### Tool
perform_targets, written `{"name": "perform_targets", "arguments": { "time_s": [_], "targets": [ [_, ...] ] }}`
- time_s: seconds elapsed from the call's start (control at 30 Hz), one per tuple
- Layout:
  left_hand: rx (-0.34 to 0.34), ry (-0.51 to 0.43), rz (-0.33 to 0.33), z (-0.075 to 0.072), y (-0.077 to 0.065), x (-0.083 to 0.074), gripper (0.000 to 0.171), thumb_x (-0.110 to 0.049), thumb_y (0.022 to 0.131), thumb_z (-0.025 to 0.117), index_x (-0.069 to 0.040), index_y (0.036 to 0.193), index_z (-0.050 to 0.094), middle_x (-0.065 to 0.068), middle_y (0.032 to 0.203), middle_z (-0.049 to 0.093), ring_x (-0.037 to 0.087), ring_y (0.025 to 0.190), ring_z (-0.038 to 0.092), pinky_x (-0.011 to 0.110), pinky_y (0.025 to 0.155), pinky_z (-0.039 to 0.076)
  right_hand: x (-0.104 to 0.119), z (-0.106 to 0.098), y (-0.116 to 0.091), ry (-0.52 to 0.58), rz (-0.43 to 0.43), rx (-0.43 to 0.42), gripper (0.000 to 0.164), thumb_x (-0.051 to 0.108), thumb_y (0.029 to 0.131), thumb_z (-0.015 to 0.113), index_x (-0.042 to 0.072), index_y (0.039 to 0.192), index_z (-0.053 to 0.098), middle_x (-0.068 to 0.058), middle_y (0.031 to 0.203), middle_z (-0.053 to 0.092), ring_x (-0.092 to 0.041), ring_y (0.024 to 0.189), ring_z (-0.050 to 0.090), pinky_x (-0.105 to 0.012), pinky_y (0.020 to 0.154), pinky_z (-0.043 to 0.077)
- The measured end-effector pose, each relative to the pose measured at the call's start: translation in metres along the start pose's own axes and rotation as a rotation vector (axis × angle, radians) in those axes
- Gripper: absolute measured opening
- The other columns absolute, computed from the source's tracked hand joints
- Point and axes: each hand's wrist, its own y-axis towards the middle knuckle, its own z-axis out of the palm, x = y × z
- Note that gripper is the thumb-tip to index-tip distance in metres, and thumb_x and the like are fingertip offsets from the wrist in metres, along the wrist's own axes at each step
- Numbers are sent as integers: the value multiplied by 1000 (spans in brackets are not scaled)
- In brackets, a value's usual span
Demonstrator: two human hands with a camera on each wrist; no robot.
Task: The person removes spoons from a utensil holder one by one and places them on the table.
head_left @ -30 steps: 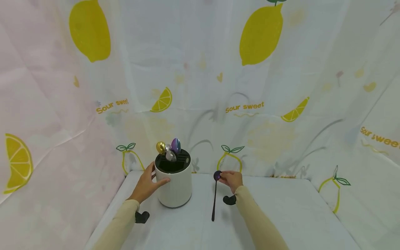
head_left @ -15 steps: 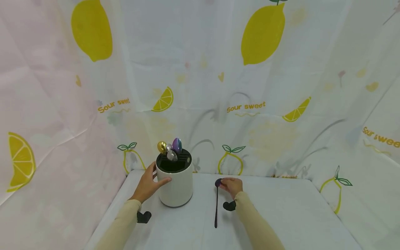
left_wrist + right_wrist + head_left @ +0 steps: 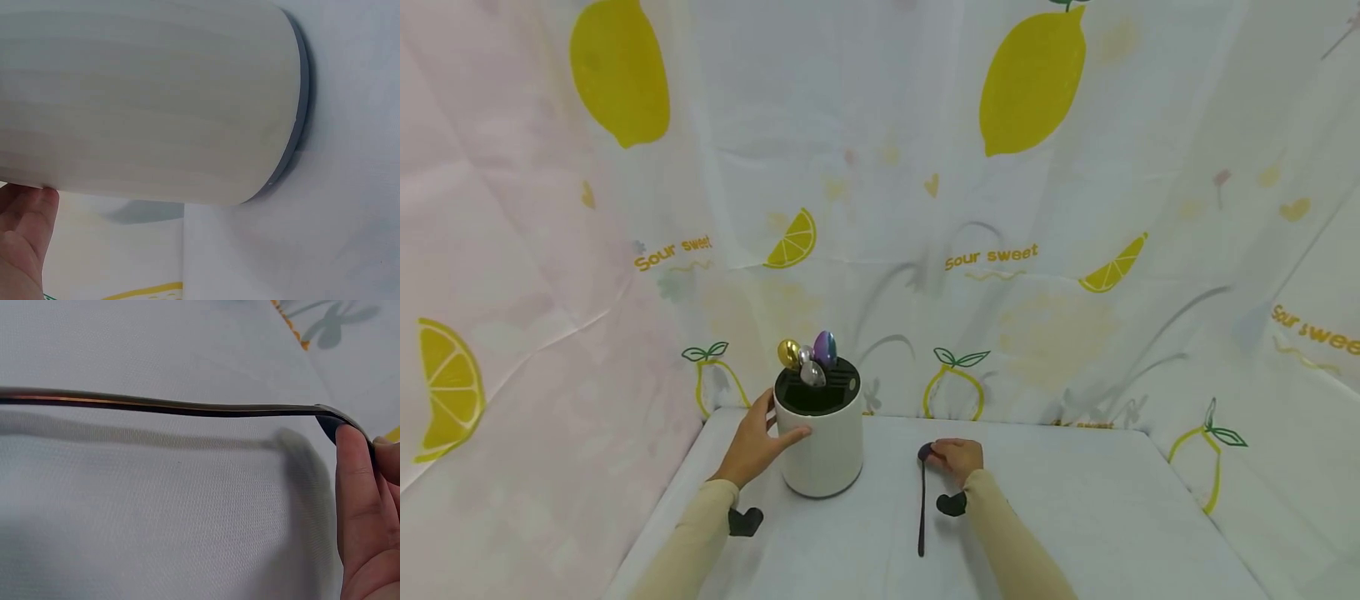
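A white cylindrical utensil holder [image 3: 822, 454] with a black slotted top stands upright on the table. My left hand [image 3: 751, 446] holds its left side, thumb across the front and fingers round the back. In the left wrist view, fingertips [image 3: 47, 199] touch the holder's wall [image 3: 156, 106]. To the right, my right hand [image 3: 961, 458] pinches a dark long-handled spoon [image 3: 922, 508] by its bowl. The handle points towards me. The right wrist view shows thumb and fingers on the bowl, with the spoon's handle [image 3: 156, 405] just above the cloth and its shadow beneath.
Several spoons stand bowl-up in the holder: a gold spoon [image 3: 788, 353], a purple-blue spoon [image 3: 825, 348] and silver ones [image 3: 812, 373]. White cloth covers the table [image 3: 1075, 500]. A lemon-print curtain [image 3: 880, 192] hangs behind and at both sides.
My right hand has come down and slightly nearer to me with the spoon, whose bowl has tipped flatter. The left hand and the holder stay in place.
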Motion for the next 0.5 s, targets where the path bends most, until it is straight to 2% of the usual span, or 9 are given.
{"name": "perform_targets", "arguments": {
  "time_s": [0.2, 0.5],
  "targets": [
    [-3, -7, 13, 0, 0, -2, 104, -59, 74, 77, -13, 153, 26, 10, 152, 34, 34, 137, 37, 49, 106, 42, -5, -1, 4, 1, 1, 0, 29, -12, 83, 67, -23, 109, 59, -21, 88, 69, -20, 67, 70, -27, 64, 61],
    [-3, -6, 9, 0, -1, -1, 103, -59, 75, 76, -13, 153, 26, 10, 153, 33, 34, 137, 36, 49, 107, 41, -20, -6, 14, 20, 13, -7, 28, -13, 82, 66, -23, 108, 59, -18, 87, 68, -20, 70, 70, -29, 66, 62]
  ]
}}
